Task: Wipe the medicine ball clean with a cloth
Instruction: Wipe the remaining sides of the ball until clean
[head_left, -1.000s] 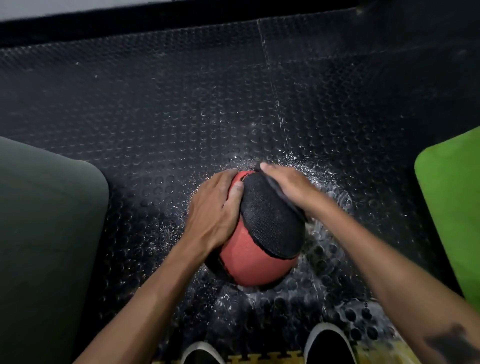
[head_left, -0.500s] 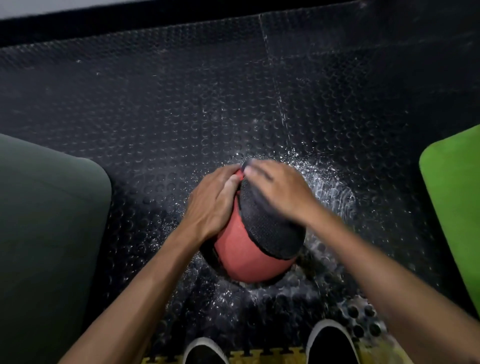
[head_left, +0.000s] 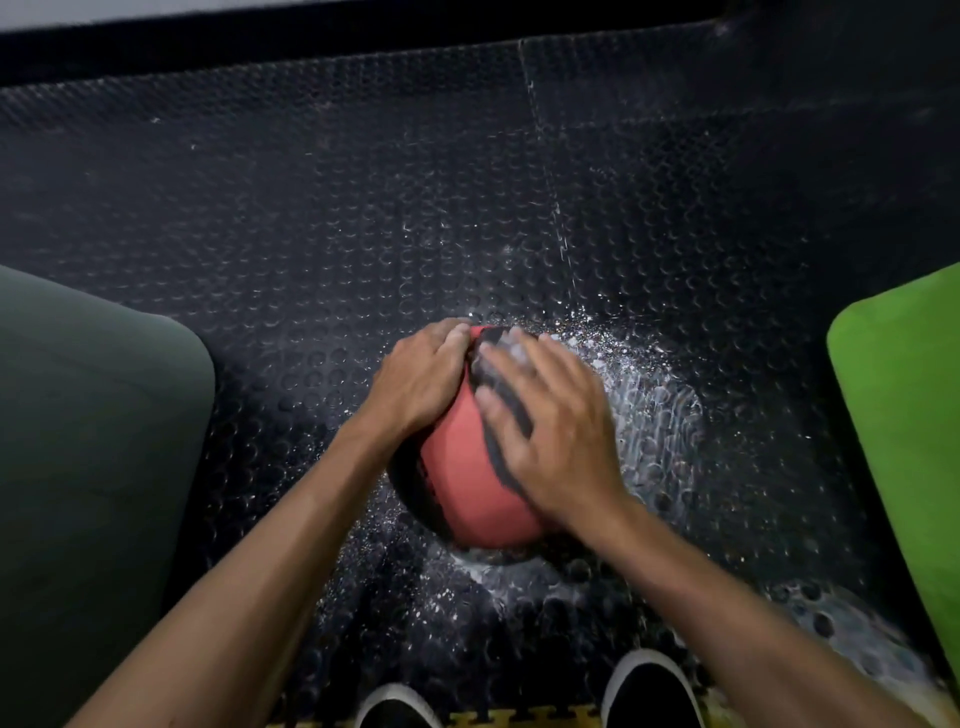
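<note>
Evidently ball (head_left: 470, 483) heavy, grippy rubber, wet: left hand (head_left: 415, 384) cups far-left side, steadying; right hand (head_left: 550, 426) presses cloth (head_left: 506, 415) flat, fingers spread.

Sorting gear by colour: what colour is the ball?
Red with black panels, seen in the head view: the ball.

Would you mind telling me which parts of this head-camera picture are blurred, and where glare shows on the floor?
Head view: the right hand is motion-blurred, fingertips smeared over the red and black medicine ball; the left hand is sharper. Glare sparkles off wet patches of the black studded rubber floor right of the ball; the edges of the picture are dim and bowed by the wide lens.
</note>
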